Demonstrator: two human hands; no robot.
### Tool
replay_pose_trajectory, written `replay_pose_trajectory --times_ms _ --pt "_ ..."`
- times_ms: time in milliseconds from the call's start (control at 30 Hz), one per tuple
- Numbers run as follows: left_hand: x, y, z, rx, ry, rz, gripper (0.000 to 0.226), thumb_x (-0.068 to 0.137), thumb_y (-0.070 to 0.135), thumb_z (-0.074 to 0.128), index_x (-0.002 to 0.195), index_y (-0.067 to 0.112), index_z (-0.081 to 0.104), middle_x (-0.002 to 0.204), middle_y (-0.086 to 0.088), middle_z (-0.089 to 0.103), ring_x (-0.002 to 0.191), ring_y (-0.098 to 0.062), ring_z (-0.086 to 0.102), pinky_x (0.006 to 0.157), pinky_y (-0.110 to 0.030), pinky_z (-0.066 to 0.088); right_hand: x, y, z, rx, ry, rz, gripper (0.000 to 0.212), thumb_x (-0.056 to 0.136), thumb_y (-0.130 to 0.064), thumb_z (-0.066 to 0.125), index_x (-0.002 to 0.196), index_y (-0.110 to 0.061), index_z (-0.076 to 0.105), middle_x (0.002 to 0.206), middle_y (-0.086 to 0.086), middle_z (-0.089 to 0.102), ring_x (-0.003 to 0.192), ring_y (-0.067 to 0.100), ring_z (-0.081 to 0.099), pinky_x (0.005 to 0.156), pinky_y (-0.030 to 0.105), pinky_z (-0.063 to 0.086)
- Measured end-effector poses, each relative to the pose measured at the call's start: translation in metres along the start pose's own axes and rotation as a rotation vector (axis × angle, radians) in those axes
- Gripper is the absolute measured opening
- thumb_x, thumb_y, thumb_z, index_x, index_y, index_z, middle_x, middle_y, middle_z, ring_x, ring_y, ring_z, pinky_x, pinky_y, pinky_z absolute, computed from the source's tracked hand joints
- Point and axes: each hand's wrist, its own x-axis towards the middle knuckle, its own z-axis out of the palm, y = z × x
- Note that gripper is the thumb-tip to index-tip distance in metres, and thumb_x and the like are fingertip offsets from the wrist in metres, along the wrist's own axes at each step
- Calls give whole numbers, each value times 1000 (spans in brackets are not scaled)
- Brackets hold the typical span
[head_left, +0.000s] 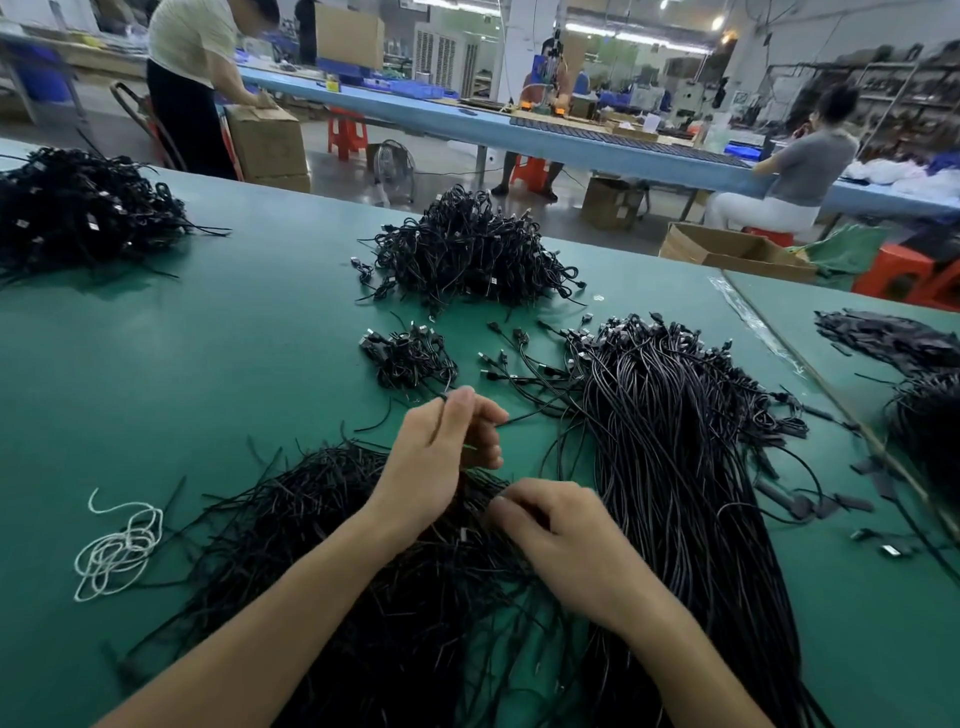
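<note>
Left grip (441, 452) pinches a thin black cable (522, 417) just above the green worktop (208, 364), right grip (556, 530) curled on the loose wire pile (322, 545), blurred so cannot tell if pinching, cable bundle (660, 441) beside

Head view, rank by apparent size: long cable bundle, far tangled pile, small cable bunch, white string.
long cable bundle
far tangled pile, though farther from camera
white string and small cable bunch: look alike, unranked
</note>
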Motion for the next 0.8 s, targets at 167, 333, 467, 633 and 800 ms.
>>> replay_pose_trajectory --times_ms 167,333,467,633,800 --pt "-12 -3 -6 571 -236 -32 50 104 41 38 72 19 69 53 7 58 47 -6 52 53 -21 42 0 -7 -31 -62 218 -90 13 92 -28 68 80 -29 71 68 -15 59 62 3 52 57 14 39" --pt "-31 18 14 36 -525 -354 67 100 60 26 55 16 48 44 8 30 37 -8 24 40 -18 24 10 -7 -40 138 354 -130 20 75 -49 71 76 -30 73 63 -6 57 56 3 42 51 25 35" --pt "-23 33 13 -362 -500 -361 56 102 49 35 54 21 44 46 10 28 37 -6 23 36 -17 24 11 2 -24 264 287 -37 33 88 -51 56 78 -23 72 53 6 48 52 15 37 48 37 29" --pt "-3 30 6 -627 -67 -140 52 98 45 38 77 15 75 66 -1 64 61 -13 64 58 -22 54 1 3 -8 -19 -63 34 28 104 -34 45 91 -31 69 58 -8 58 48 6 45 47 22 36" --pt "-7 0 -4 386 34 129 38 100 41 38 103 19 69 96 0 74 89 -3 70 80 -19 57 -3 -11 -24 -183 -53 1 18 101 -36 52 94 -28 67 74 -5 64 60 10 57 60 35 52"
